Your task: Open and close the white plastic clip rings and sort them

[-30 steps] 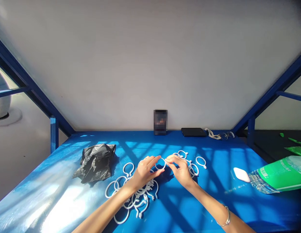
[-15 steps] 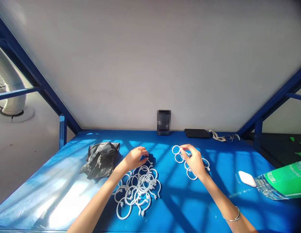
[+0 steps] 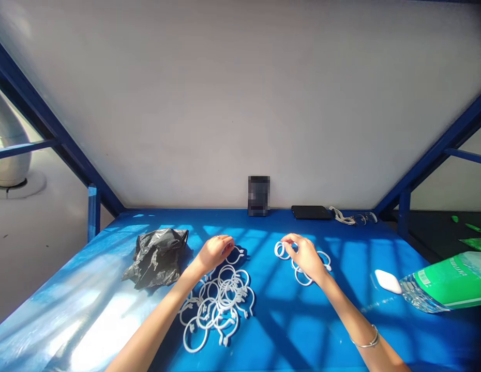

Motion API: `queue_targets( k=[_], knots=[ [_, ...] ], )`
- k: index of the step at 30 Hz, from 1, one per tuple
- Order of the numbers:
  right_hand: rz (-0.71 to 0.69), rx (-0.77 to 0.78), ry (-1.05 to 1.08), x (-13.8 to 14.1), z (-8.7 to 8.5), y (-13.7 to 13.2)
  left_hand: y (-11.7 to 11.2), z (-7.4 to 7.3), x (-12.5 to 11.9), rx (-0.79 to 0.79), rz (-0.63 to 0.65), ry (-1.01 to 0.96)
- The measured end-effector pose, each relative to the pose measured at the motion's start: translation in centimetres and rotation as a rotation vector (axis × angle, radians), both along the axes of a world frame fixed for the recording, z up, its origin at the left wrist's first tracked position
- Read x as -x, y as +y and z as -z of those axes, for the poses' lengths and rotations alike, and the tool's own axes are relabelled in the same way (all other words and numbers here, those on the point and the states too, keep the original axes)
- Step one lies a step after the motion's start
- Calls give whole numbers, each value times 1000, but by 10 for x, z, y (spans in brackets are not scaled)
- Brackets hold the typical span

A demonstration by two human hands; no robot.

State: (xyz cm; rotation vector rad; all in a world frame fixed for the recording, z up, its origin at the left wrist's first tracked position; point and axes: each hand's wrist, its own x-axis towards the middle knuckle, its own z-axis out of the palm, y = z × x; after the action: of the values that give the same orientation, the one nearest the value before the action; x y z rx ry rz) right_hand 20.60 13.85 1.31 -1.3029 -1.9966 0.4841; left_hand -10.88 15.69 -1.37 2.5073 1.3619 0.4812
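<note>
My left hand [image 3: 217, 251] is closed in a pinch above a heap of white plastic rings [image 3: 221, 299]. Between its fingertips is a white open ring [image 3: 236, 256] with small knobbed ends at its gap. My right hand [image 3: 304, 254] pinches another white ring [image 3: 280, 250] low over the tabletop, where it overlaps a second one. More white rings [image 3: 303, 277] lie under and around the right hand, partly hidden by its palm and fingers.
A crumpled black plastic bag [image 3: 157, 257] sits left of the heap. Along the back stand a dark pixelated upright object [image 3: 258, 196], a black phone [image 3: 310, 212], and glasses with a white strap [image 3: 343, 216]. At right are a white case [image 3: 388, 281] and a green-labelled bottle [image 3: 450, 281] lying down.
My right hand has lowered its ring toward me, onto the ring beside it. A ring now shows clear of the heap at my left fingertips. The view has shifted slightly.
</note>
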Motion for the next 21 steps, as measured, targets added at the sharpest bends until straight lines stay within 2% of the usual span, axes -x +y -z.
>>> queue_targets(
  k=[4,6,9,14,17,21],
  knots=[
    [107,-89,-77,-3,4,1,-5,-5,-7,-9,-107,-199],
    [116,-153,-60,-1,4,-1,-10,-8,-13,-12,-99,-321],
    [-20,-123,36,11,0,-9,-19,-9,-26,-31,-21,-425],
    [-260,33,124,35,-1,-30,-33,-5,-43,-144,61,-415],
    [-291,87,156,44,1,-38,-39,-2,-49,-181,85,-415],
    [-248,102,223,47,4,-40,-45,-5,-52,-193,94,-465]
  ],
)
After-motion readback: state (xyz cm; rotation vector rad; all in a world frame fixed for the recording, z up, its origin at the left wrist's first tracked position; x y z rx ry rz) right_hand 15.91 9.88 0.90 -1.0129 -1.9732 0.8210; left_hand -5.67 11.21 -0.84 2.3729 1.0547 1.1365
